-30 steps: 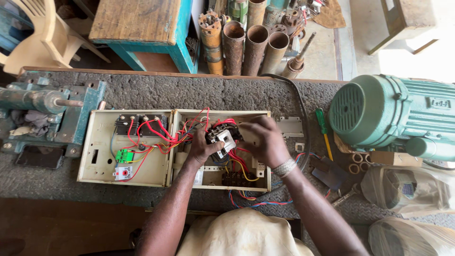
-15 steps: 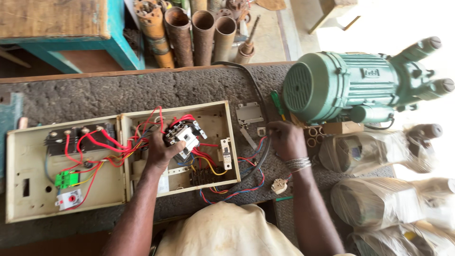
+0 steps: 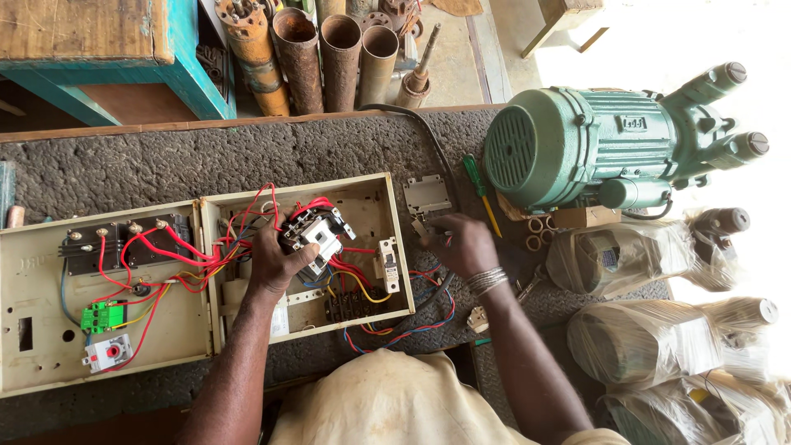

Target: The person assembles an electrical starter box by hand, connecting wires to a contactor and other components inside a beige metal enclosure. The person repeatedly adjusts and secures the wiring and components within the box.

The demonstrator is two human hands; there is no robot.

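Both hands work at the open cream control box point(image 3: 394, 247) on the dark, rough worktop point(image 3: 148, 165). Left hand point(image 3: 276, 259) is closed around the grey-and-white contactor block point(image 3: 317, 232), lifted a little inside the box with its red wires point(image 3: 321, 204) fanning off it. Right hand point(image 3: 461, 245) lies just outside the box's right wall, fingers curled down toward small parts on the worktop; whether it grips anything I cannot tell. A sound way to hold here, as I judge it, is to keep the block steady and low so the attached wires are not strained, and to pick the small part with the fingertips without dragging the loose red and blue leads point(image 3: 412, 334) beside the wrist. Just beyond the right hand sit a grey metal bracket point(image 3: 428, 196) and a green-handled screwdriver point(image 3: 478, 181). Farther off stands the green electric motor point(image 3: 593, 148), and past the worktop's edge a row of rusty pipes point(image 3: 329, 49).
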